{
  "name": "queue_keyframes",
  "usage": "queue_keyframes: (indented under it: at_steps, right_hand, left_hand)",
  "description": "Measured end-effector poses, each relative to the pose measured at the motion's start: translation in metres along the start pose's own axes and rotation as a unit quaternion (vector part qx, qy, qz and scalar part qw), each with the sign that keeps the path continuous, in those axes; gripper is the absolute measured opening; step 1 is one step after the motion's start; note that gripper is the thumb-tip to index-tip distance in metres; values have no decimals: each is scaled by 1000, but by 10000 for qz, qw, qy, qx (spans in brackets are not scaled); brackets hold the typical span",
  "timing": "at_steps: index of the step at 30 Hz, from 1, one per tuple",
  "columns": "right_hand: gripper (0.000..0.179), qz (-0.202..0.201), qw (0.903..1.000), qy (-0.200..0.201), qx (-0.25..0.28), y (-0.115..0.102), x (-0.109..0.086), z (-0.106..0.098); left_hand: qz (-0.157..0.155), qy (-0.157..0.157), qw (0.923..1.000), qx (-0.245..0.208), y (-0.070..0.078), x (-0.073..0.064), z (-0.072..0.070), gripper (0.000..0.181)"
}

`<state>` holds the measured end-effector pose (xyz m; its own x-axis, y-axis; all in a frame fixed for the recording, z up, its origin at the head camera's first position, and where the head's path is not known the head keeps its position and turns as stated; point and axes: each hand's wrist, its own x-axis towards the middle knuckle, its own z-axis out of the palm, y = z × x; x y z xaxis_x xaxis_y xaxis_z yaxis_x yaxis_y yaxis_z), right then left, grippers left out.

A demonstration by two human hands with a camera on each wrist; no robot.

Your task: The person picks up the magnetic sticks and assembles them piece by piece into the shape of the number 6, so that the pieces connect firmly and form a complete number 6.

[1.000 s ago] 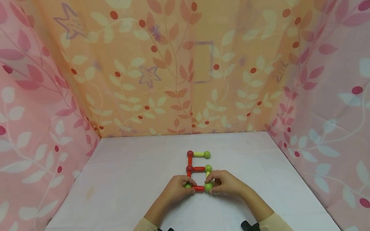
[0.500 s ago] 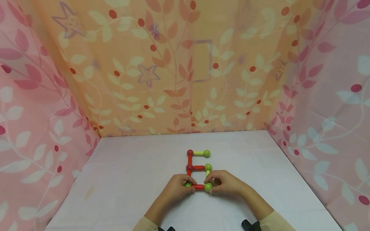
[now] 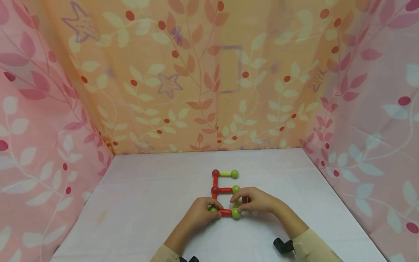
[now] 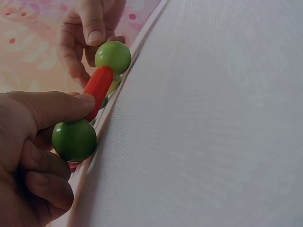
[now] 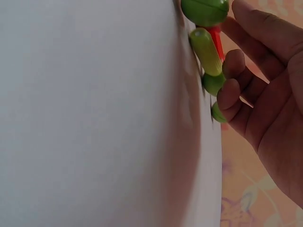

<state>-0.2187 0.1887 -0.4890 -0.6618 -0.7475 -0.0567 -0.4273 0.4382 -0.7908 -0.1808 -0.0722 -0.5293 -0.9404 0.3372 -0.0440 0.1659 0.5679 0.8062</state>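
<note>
A figure of red and yellow-green building sticks joined by balls, shaped like a 6, lies on the white table. My left hand [image 3: 201, 214] pinches the near red stick [image 4: 99, 90] with thumb and finger, right at the dark green ball [image 4: 74, 140]. At the other end of that stick is a light green ball [image 3: 236, 213]. My right hand [image 3: 256, 200] hovers beside this ball, fingers loosely bent and holding nothing. Partly behind its fingers is the yellow-green stick [image 5: 206, 52], its near end beside the light green ball.
Beyond my hands, the figure continues with two red balls [image 3: 215, 189] on the left and a far green ball [image 3: 234, 174] on a yellow-green stick. The white table [image 3: 147, 182] ends at floral cloth walls [image 3: 196, 120] at the back and both sides.
My right hand has let go of the near right green ball and lifted slightly up and away from it. My left hand keeps its grip; the figure looks the same.
</note>
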Motion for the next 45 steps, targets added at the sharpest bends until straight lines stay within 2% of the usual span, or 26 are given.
queue_keyframes:
  at_steps: [4, 9, 12, 22, 29, 33, 38, 45]
  right_hand:
    - [34, 216, 9997, 27, -118, 2, 5, -9]
    - [33, 246, 9994, -30, -235, 8, 11, -14]
    - [33, 182, 9994, -178, -249, 13, 14, -15]
    - [26, -496, 9960, -647, -376, 25, 26, -14]
    - [28, -433, 9943, -854, -477, 23, 31, -16]
    - [31, -586, 9919, -1016, -480, 25, 33, -16]
    - [31, -740, 9892, -1137, -555, 25, 36, -16]
    - [29, -666, 9889, -1202, -567, 22, 37, -19]
  left_hand:
    - [-53, -15, 10000, 7, 1, 0, -1, 18]
    - [-72, -61, 9999, -54, 2, -1, -2, 17]
    - [-126, -83, 9999, -81, 2, -1, -1, 17]
    - [-199, -57, 9997, -87, 1, -2, 0, 17]
    - [-84, -20, 10000, -43, 1, -1, -1, 18]
    - [-4, -1, 10000, 13, 0, 0, 0, 18]
    - [4, -1, 10000, 59, -1, 1, 1, 18]
    - [-12, -7, 10000, 4, -2, 1, 1, 18]
